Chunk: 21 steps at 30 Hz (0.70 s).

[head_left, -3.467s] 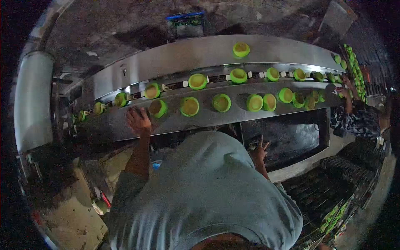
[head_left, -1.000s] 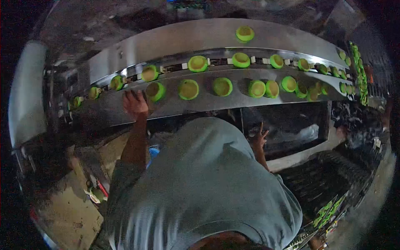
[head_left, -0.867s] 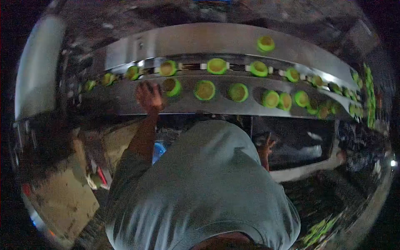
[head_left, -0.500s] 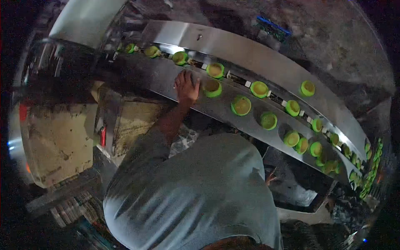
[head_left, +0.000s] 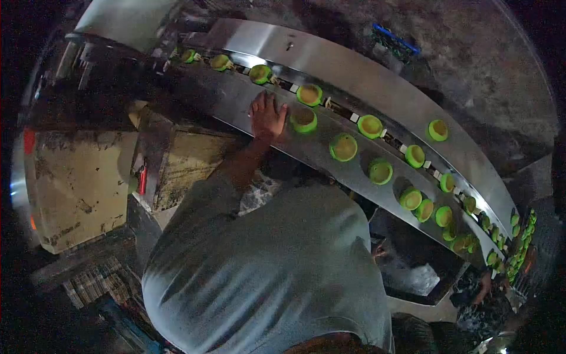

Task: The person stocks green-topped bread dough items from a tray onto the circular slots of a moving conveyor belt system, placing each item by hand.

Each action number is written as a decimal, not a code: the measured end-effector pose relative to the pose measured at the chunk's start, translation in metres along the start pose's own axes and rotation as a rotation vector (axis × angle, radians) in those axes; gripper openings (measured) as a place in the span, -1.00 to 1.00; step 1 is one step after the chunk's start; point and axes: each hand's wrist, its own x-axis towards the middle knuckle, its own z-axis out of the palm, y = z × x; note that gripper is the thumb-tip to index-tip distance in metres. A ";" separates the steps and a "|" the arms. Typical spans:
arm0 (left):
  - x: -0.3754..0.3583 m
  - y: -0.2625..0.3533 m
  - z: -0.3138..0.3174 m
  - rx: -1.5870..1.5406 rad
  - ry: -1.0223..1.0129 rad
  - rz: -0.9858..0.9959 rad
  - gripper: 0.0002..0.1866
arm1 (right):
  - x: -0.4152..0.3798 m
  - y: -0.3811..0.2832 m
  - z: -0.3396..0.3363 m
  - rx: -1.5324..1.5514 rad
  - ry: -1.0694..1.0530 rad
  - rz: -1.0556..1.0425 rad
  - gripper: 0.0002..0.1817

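Observation:
My left hand (head_left: 268, 120) lies flat on the steel ledge (head_left: 233, 109) of a curved conveyor, fingers stretched out, holding nothing. Just right of it stands a round green cup-like piece (head_left: 303, 120) with a brownish inside; a small gap separates them. Another green cup-like piece (head_left: 344, 147) and several more stand along the same ledge. Behind my hand, a row of similar pieces, one of them a green cup (head_left: 309, 94), sits on the conveyor track. My right hand (head_left: 379, 248) is partly visible below the ledge beside my shirt; its fingers are too dark to make out.
A wide steel guard (head_left: 330, 56) borders the track, with one green cup (head_left: 438, 130) on it. A stained yellowish panel (head_left: 82, 189) stands at left. A blue-edged object (head_left: 396, 40) lies on the floor beyond. Another person's arm (head_left: 484, 287) shows at lower right.
The view has shifted slightly. My left hand stays flat on the ledge beside the same cup. My right hand shows less clearly, and another person's arm has come into view at lower right.

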 end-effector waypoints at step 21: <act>-0.006 -0.004 0.018 -0.032 0.004 0.033 -0.37 | -0.011 0.000 -0.007 0.026 -0.030 0.005 0.35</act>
